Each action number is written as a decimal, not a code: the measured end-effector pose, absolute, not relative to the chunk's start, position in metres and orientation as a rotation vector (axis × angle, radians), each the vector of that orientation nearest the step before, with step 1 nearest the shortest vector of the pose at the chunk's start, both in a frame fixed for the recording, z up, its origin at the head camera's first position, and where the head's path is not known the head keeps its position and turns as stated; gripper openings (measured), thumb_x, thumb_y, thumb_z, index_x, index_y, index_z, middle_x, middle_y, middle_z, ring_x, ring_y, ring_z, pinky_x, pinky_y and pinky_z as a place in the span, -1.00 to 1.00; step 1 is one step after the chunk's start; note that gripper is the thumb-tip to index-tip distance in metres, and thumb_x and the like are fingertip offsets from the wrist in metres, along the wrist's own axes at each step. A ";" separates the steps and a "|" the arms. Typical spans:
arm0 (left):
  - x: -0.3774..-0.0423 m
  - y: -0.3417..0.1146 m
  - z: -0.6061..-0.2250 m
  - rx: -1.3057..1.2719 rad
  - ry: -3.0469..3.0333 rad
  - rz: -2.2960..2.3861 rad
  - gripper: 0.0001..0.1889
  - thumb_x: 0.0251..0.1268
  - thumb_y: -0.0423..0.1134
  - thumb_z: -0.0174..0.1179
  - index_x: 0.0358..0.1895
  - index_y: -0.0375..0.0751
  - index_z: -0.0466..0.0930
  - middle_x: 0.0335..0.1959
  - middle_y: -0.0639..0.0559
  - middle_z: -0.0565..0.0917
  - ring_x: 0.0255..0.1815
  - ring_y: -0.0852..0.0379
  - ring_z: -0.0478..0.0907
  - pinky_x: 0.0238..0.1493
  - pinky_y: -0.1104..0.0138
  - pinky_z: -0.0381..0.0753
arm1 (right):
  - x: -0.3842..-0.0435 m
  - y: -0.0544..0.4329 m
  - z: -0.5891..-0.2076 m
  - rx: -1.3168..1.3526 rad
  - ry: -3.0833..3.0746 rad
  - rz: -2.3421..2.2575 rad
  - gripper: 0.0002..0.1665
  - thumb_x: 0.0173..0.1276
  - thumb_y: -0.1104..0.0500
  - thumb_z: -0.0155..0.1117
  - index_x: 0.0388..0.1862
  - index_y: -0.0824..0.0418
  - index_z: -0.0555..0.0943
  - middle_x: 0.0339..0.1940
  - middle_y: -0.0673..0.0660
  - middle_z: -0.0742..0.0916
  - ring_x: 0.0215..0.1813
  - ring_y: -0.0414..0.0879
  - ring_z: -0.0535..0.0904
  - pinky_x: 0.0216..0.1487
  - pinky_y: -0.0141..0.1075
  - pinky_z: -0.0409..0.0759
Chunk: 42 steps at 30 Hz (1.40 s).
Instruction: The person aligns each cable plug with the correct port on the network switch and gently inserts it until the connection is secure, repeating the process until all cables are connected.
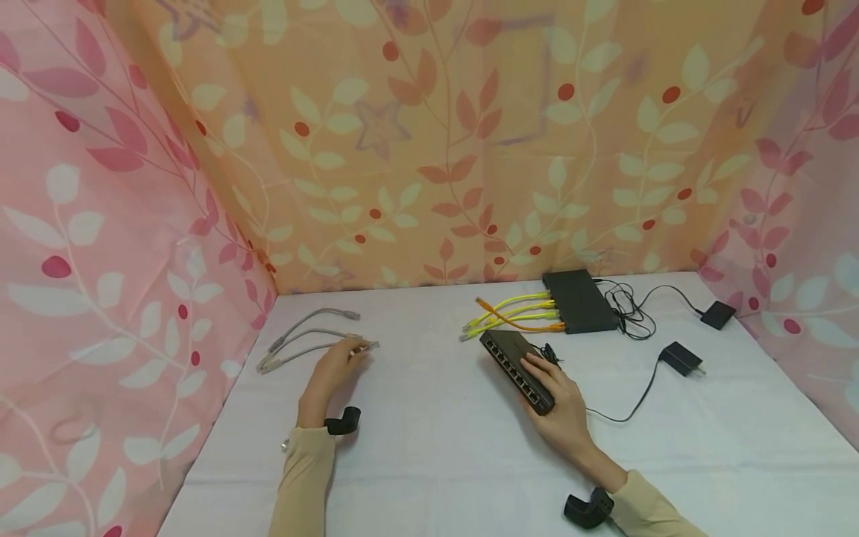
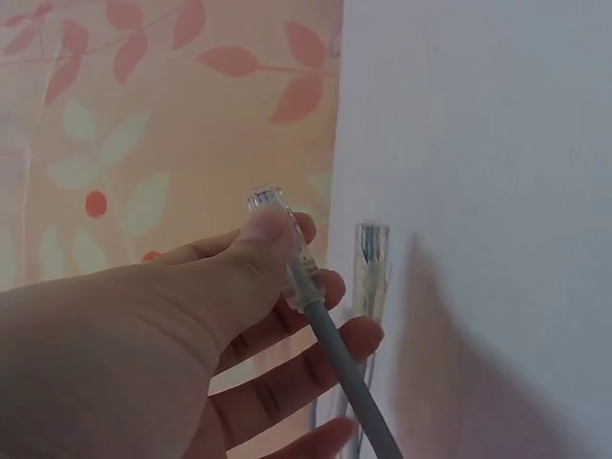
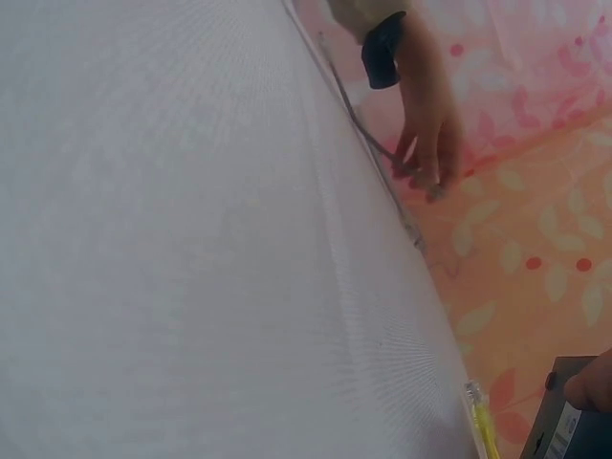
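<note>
On the left of the table, my left hand pinches the clear plug of a grey network cable between thumb and fingers. The plug's tip shows past the thumb in the left wrist view. Other grey cables lie just beyond the hand, one with its clear plug beside the fingers. My right hand grips a black network switch from its right side, tilted so its row of ports faces left and toward me. The right wrist view shows only a thumb and a corner of the switch.
Behind the held switch lies a second black box with yellow cables and an orange cable plugged in. Two black power adapters with thin cords are at the right. Patterned curtains border the white table.
</note>
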<state>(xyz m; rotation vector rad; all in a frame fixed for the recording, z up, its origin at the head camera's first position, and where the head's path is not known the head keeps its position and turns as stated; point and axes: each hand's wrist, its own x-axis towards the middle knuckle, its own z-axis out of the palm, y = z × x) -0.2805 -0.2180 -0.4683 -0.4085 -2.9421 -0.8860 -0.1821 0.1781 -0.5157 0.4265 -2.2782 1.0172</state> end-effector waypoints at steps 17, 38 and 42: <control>-0.273 -0.178 -0.452 -0.577 -3.076 -1.175 -0.74 0.47 -0.18 -0.11 0.06 -0.21 0.42 -0.36 -0.22 0.52 -0.58 0.13 0.38 -0.53 0.33 0.43 | -0.182 0.177 -0.516 0.426 -2.276 1.003 -0.29 -0.06 0.22 0.47 0.18 0.10 0.53 0.20 0.08 0.54 0.22 0.07 0.43 0.03 -0.19 0.28; -0.251 -0.123 -0.447 -0.884 -3.093 -1.139 -0.71 0.40 -0.10 0.01 -0.13 -0.27 0.57 -0.48 -0.17 0.60 -0.58 0.20 0.37 -0.55 0.38 0.34 | -0.179 0.176 -0.514 0.430 -2.274 0.986 -0.29 -0.08 0.24 0.49 0.16 0.11 0.54 0.18 0.08 0.56 0.19 0.06 0.45 0.02 -0.19 0.29; -0.246 -0.114 -0.444 -0.895 -3.115 -1.149 -0.72 0.39 -0.10 0.02 -0.17 -0.26 0.57 -0.48 -0.22 0.60 -0.61 0.20 0.35 -0.57 0.39 0.32 | -0.180 0.176 -0.514 0.446 -2.248 0.960 -0.27 -0.12 0.26 0.50 0.15 0.14 0.55 0.15 0.10 0.58 0.16 0.09 0.47 -0.01 -0.19 0.28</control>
